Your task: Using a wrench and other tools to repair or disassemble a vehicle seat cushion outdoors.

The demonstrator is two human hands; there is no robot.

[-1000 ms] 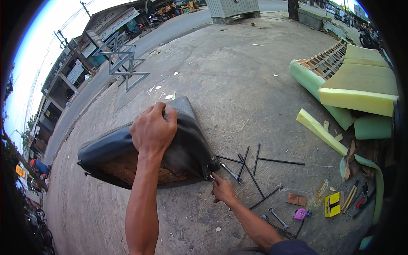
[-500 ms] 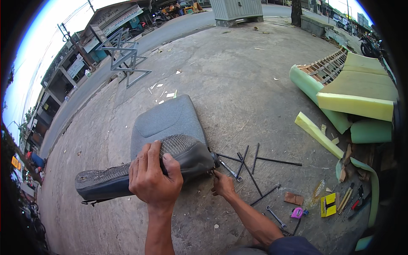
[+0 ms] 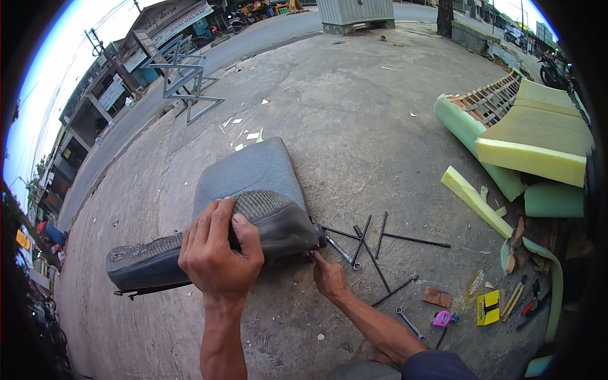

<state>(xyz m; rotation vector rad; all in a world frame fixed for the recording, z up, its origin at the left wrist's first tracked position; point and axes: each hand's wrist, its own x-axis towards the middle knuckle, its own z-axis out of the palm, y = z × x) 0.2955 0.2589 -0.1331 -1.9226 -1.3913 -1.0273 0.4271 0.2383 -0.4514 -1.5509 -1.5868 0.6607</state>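
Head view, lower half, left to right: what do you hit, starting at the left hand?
Left hand → right hand → lower wrench → pink tape measure → yellow box → red-handled tool. Grey-and-black seat skipped: left hand overlaps it.

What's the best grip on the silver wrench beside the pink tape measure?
The silver wrench is probably best pinched from above, across the middle of its slim shaft: it lies flat on the concrete, with the pink tape measure to its right and the right forearm to its left, so sideways approaches look tighter.

Rough concrete ground (image 3: pixel 354 114) beside a grey road (image 3: pixel 269 39), pale sky (image 3: pixel 63 44).
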